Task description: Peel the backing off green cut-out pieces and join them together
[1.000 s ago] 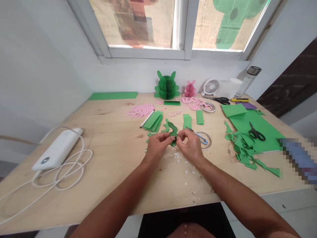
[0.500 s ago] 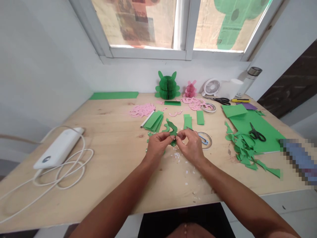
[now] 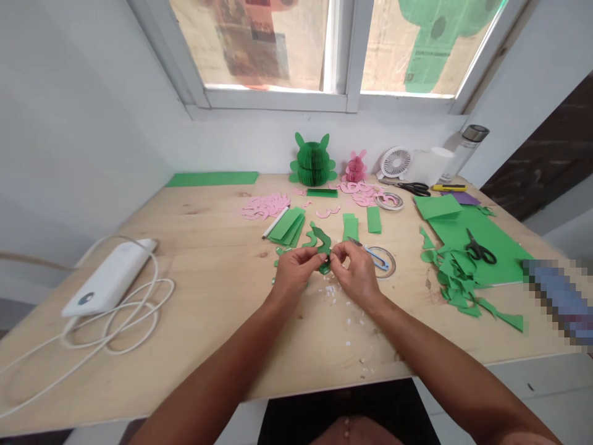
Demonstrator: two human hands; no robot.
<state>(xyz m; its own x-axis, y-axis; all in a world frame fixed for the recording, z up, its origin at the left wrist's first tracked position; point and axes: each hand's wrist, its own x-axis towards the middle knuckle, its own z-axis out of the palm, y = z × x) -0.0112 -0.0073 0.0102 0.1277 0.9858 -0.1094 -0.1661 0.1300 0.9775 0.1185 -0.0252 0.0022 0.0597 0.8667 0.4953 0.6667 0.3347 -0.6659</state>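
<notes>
My left hand (image 3: 294, 270) and my right hand (image 3: 356, 272) meet over the middle of the wooden table (image 3: 217, 290). Both pinch a curved green paper cutout (image 3: 323, 242) that stands up between the fingertips. Small white paper bits (image 3: 331, 290) lie on the wood just under the hands. A stack of green paper strips (image 3: 287, 226) lies just beyond my left hand, and a roll of clear tape (image 3: 383, 261) sits right of my right hand.
A white power bank (image 3: 107, 277) with coiled cable lies at left. Green sheets, scraps (image 3: 456, 281) and black scissors (image 3: 479, 248) are at right. Pink cutouts (image 3: 265, 205), a green honeycomb paper figure (image 3: 313, 161), a pink one (image 3: 356, 167), a small fan (image 3: 395, 162) and a bottle (image 3: 464, 151) stand at the back.
Hardly anything differs: both hands stay pinched on the green cutout, with only slight finger shifts.
</notes>
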